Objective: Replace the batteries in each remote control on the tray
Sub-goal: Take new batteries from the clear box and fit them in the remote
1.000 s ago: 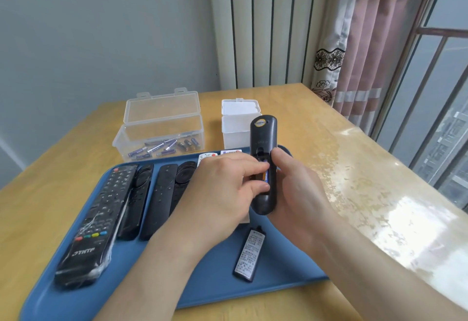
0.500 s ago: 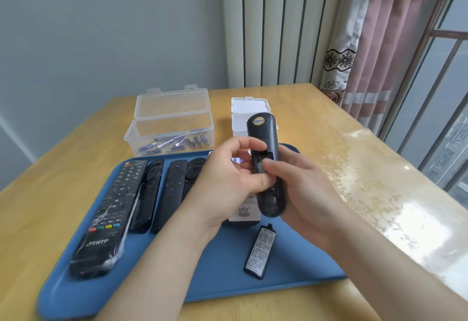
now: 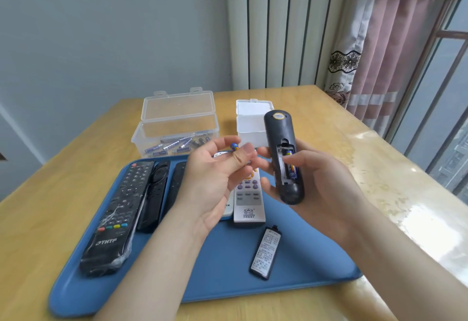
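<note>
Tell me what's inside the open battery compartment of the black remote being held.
One blue-and-gold battery sits in the right slot of the black remote; the left slot looks empty. The right hand's thumb covers the battery's middle, so its polarity marks can't be seen.

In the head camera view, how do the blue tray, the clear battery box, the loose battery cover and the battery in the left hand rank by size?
Largest to smallest:
1. blue tray
2. clear battery box
3. battery cover
4. battery pinched in the left hand, mostly hidden, yet clearly smallest.

left hand lifted battery from remote
</note>
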Demonstrator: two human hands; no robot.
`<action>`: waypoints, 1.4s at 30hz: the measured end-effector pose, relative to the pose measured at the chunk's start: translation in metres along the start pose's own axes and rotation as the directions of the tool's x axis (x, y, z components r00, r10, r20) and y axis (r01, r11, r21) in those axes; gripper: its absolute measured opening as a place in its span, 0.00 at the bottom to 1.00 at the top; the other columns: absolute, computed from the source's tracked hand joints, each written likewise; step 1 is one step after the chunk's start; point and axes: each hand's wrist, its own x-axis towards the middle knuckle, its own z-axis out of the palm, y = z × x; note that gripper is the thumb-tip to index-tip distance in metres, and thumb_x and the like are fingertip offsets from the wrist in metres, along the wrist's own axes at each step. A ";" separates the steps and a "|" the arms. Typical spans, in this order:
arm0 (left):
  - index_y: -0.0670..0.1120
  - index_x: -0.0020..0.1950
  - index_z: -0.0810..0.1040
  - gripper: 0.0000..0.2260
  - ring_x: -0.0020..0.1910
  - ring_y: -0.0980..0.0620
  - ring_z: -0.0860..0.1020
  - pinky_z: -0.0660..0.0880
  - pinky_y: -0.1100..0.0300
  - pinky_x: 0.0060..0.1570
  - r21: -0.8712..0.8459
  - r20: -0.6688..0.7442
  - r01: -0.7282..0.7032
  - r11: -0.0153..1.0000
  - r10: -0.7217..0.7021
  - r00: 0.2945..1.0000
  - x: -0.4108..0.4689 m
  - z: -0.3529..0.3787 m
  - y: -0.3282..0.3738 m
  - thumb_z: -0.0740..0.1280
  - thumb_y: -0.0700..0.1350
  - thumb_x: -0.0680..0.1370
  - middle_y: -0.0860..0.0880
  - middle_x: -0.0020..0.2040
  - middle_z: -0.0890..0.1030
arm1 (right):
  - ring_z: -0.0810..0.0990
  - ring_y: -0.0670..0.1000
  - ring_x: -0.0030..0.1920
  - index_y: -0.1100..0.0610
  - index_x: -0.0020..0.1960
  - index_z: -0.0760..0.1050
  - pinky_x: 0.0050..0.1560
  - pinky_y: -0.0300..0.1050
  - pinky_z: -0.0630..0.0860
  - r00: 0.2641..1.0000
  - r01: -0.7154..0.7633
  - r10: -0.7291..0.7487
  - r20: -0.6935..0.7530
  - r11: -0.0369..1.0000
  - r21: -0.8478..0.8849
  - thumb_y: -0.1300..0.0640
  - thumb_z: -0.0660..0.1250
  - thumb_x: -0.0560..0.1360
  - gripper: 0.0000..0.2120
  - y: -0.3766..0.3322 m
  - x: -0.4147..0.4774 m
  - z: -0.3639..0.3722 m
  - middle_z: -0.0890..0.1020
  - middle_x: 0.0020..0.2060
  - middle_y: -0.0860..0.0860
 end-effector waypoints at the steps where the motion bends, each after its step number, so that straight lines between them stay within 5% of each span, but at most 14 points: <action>1: 0.42 0.51 0.77 0.13 0.31 0.54 0.80 0.77 0.69 0.30 0.020 0.010 0.007 1.000 -0.007 1.000 0.000 -0.001 0.000 0.71 0.40 0.68 0.44 0.37 0.84 | 0.82 0.57 0.50 0.60 0.63 0.75 0.46 0.52 0.79 0.999 -0.018 0.018 0.037 1.000 -0.001 0.71 0.54 0.75 0.21 0.000 -0.001 0.000 0.82 0.54 0.60; 8: 0.41 0.54 0.79 0.10 0.40 0.51 0.83 0.81 0.61 0.45 0.018 0.148 -0.026 0.999 0.023 0.989 0.001 -0.008 0.007 0.60 0.34 0.80 0.43 0.43 0.85 | 0.82 0.57 0.52 0.55 0.65 0.76 0.37 0.45 0.78 0.999 0.027 -0.025 0.046 0.999 -0.037 0.71 0.52 0.75 0.25 -0.004 0.001 -0.002 0.80 0.61 0.60; 12: 0.43 0.50 0.78 0.06 0.41 0.47 0.82 0.80 0.55 0.49 0.153 0.132 -0.173 0.973 0.153 0.979 -0.003 0.001 0.005 0.68 0.40 0.74 0.43 0.43 0.85 | 0.77 0.54 0.49 0.48 0.67 0.75 0.39 0.45 0.76 0.997 0.046 -0.043 0.061 0.998 -0.034 0.66 0.52 0.77 0.25 0.001 0.003 -0.001 0.84 0.51 0.55; 17: 0.48 0.44 0.80 0.06 0.39 0.49 0.80 0.78 0.47 0.51 0.282 0.162 -0.325 0.903 0.289 0.943 -0.006 0.009 -0.006 0.73 0.41 0.69 0.47 0.40 0.82 | 0.78 0.53 0.51 0.45 0.67 0.75 0.42 0.46 0.77 0.993 0.071 -0.062 0.103 0.994 -0.086 0.62 0.53 0.80 0.22 0.005 0.002 0.001 0.81 0.61 0.55; 24: 0.53 0.47 0.82 0.09 0.40 0.52 0.83 0.81 0.57 0.44 0.615 0.227 -0.498 0.612 0.468 0.854 -0.006 0.004 -0.013 0.74 0.39 0.71 0.53 0.39 0.84 | 0.79 0.54 0.50 0.44 0.64 0.77 0.47 0.48 0.76 0.993 0.110 -0.105 0.046 0.985 -0.134 0.62 0.54 0.82 0.20 0.009 0.000 0.001 0.83 0.57 0.56; 29: 0.50 0.47 0.83 0.10 0.38 0.58 0.81 0.77 0.66 0.43 0.677 0.259 -0.565 0.471 0.566 0.783 -0.007 0.006 -0.014 0.76 0.38 0.70 0.55 0.39 0.83 | 0.79 0.54 0.51 0.46 0.69 0.73 0.47 0.49 0.75 0.988 0.149 -0.139 0.073 0.976 -0.156 0.60 0.54 0.83 0.19 0.012 0.001 0.001 0.82 0.58 0.56; 38: 0.46 0.53 0.85 0.11 0.42 0.53 0.78 0.74 0.62 0.46 0.748 0.433 -0.636 0.188 0.589 0.683 0.001 0.000 -0.019 0.71 0.45 0.72 0.51 0.43 0.80 | 0.80 0.49 0.40 0.53 0.66 0.76 0.41 0.42 0.74 0.986 0.156 -0.145 0.082 0.976 -0.150 0.64 0.55 0.82 0.18 0.012 0.000 0.003 0.82 0.48 0.55; 42: 0.46 0.55 0.84 0.11 0.46 0.48 0.76 0.74 0.52 0.44 0.767 0.539 -0.642 -0.003 0.547 0.641 0.000 0.001 -0.025 0.65 0.45 0.77 0.52 0.44 0.79 | 0.81 0.54 0.44 0.55 0.66 0.76 0.37 0.40 0.75 0.985 0.170 -0.159 0.069 0.966 -0.193 0.68 0.58 0.80 0.19 0.007 0.000 -0.001 0.83 0.50 0.60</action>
